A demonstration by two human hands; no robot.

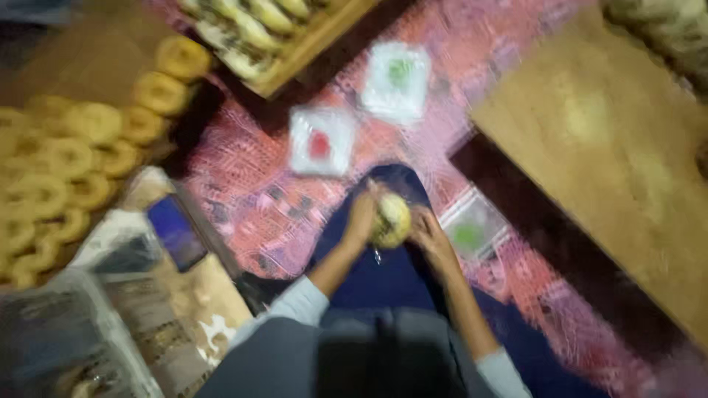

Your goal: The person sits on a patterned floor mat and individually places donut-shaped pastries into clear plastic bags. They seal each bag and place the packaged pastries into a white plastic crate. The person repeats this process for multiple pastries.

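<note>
While the picture is blurring heavily, a round yellowish piece of dough (391, 220) is sitting between both hands above the person's dark blue lap (383, 276); it looks roundish, so no long axis or pointing can be told. The left hand (361, 218) is curling against its left side and the right hand (431, 234) is cupping its right side, both partly closed on it. Three clear packets, one with a red centre (321, 141) and two with green centres (397, 79) (472, 225), are lying on the pink patterned cloth (243, 191) nearby. Ring-shaped pastries (70, 158) are lying well to the left, a phone (177, 232) beside them, and a wooden board (612, 147) is lying to the right.
</note>
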